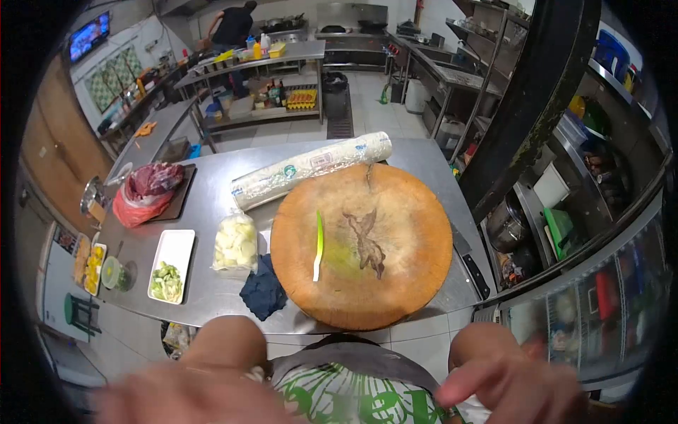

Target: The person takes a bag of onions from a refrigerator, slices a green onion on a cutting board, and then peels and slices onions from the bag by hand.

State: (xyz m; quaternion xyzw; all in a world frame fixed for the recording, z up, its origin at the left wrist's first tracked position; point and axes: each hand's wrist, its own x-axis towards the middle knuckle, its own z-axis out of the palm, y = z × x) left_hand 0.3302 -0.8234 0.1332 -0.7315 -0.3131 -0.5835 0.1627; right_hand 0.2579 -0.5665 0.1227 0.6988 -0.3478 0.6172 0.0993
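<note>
On the steel counter (pixel 134 247), above the kitchen's tiled floor (pixel 374 106), the round chopping board (pixel 413 240) bears a green-and-white stalk (pixel 318 247), with a knife (pixel 475 277) to its right, while the left hand (pixel 176 396) and right hand (pixel 515 389) blur before it, their grip impossible to tell.

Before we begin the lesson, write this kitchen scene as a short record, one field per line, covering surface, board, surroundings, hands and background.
Surface: metal table
Board: round, wooden; one green-and-white stalk on it
Behind board: long wrapped roll
Left of board: dark cloth, bag of pale pieces, white tray with chopped greens, red meat
Right of board: black-handled knife
Left hand: blurred, grip unclear
Right hand: blurred, grip unclear
Background: a person
</note>
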